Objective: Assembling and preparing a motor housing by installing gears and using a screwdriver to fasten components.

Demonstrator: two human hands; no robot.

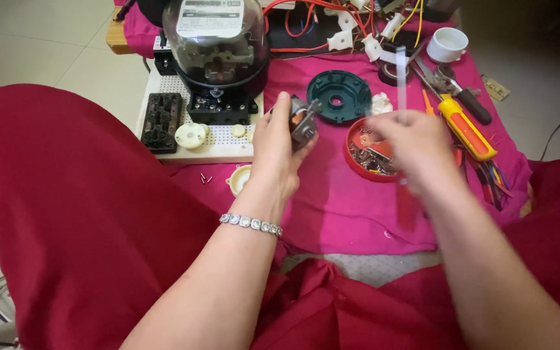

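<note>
My left hand (276,149) grips a small grey metal part with an orange coil (303,120), held upright above the pink cloth (332,207). My right hand (416,146) is blurred with motion over a red round lid (356,163) filled with several small metal screws and clips. It holds a thin, blurred tool with a red handle (402,91), whose shaft points up. A dark green round cover (339,96) lies just beyond both hands.
An electric meter with a clear dome (217,45) stands on a white perforated board (212,146) at the back left. A yellow-handled screwdriver (465,126), pliers (442,79), a white cup (448,44) and red wires (306,26) lie at the back right. Red fabric covers my lap.
</note>
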